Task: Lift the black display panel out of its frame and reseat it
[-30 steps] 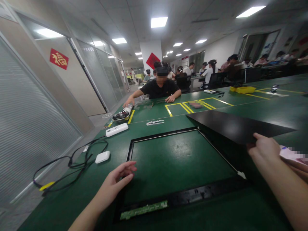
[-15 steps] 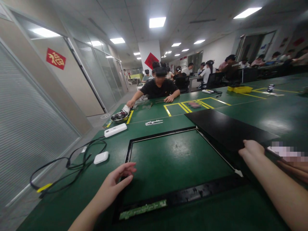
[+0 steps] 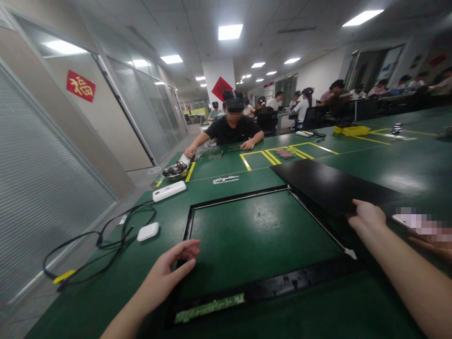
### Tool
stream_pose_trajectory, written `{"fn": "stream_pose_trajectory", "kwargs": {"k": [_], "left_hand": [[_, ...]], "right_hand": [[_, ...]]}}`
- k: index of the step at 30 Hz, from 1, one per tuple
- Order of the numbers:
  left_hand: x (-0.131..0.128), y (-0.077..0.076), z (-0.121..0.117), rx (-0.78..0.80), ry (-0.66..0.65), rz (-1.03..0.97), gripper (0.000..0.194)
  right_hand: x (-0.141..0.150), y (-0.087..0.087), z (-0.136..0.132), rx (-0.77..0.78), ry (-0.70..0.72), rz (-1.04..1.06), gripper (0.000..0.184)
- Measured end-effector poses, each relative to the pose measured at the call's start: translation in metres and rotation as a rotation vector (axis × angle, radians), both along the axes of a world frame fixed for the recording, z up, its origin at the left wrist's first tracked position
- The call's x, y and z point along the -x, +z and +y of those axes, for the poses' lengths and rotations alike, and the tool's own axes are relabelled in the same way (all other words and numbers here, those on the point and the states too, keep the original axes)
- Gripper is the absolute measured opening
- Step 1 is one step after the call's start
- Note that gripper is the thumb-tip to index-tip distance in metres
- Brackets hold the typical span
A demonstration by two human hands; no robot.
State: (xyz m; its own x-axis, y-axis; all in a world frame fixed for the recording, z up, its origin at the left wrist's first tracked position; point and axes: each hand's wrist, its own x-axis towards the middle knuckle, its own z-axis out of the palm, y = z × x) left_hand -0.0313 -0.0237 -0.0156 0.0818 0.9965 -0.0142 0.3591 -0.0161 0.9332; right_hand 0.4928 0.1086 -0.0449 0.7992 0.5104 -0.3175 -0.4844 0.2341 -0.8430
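A flat black panel point(image 3: 325, 181) is tilted at the right, its near edge pinched between the thumb and fingers of my right hand point(image 3: 369, 216). Beside it, a thin black rectangular frame point(image 3: 275, 285) lies on the green table, with the tabletop showing through its middle. A narrow green circuit board point(image 3: 210, 307) sits along the frame's near side. My left hand point(image 3: 178, 259) hovers at the frame's left side, thumb and fingers apart, holding nothing. Whether it touches the frame is hard to see.
Left of the frame are a white box-shaped device point(image 3: 169, 191), a small white case point(image 3: 148, 231) and a tangled black cable point(image 3: 102, 245). White strips point(image 3: 226, 180) lie beyond it. Across the green table point(image 3: 212, 221) a person point(image 3: 235, 127) reaches toward a bowl of parts point(image 3: 174, 170).
My right hand has shifted slightly up and left with the panel, whose near right corner has moved a little. The left hand has barely moved.
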Motion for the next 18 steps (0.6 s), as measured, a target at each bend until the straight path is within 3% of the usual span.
{"fn": "stream_pose_trajectory", "kwargs": {"k": [11, 18], "left_hand": [[-0.007, 0.010, -0.001, 0.014, 0.025, 0.004, 0.044], [-0.009, 0.015, 0.000, 0.062, 0.145, -0.093, 0.055]], "right_hand": [[0.016, 0.041, -0.014, -0.073, -0.020, -0.003, 0.039], [0.030, 0.055, -0.026, -0.147, 0.132, 0.000, 0.025]]}}
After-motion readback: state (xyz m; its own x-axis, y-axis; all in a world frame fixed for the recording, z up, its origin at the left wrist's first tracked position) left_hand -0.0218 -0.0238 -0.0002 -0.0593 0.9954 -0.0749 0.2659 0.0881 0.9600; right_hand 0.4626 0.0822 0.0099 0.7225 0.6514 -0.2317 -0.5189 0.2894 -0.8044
